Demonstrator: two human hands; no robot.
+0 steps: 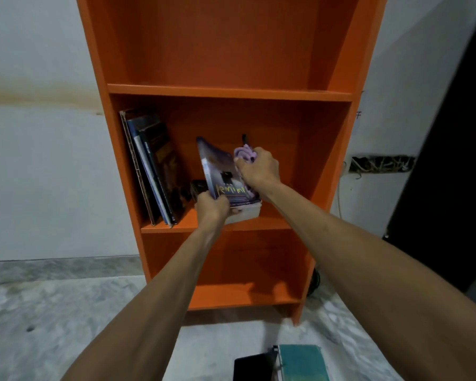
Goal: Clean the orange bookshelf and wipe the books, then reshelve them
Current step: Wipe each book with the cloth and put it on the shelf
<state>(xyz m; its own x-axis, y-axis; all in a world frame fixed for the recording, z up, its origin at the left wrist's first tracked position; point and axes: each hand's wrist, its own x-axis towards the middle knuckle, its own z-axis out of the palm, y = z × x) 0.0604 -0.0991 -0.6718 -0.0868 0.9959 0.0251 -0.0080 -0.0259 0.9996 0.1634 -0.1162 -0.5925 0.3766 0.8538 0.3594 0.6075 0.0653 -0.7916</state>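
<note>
The orange bookshelf [231, 92] stands against a white wall. On its middle shelf, several books [154, 166] lean against the left side. My left hand [212, 209] grips the lower corner of a thick purple-covered book [223, 174], tilted above the shelf board. My right hand [259, 169] holds a lilac cloth [243, 154] bunched against the book's right edge. A small dark object [198, 188] sits just behind my left hand, partly hidden. The top and bottom shelves hold nothing.
On the marble floor near me lie a teal book [302, 362] and a black book [253, 367]. A dark doorway [456, 160] stands at the right. A broken wall socket with loose wires [379, 163] is beside the shelf.
</note>
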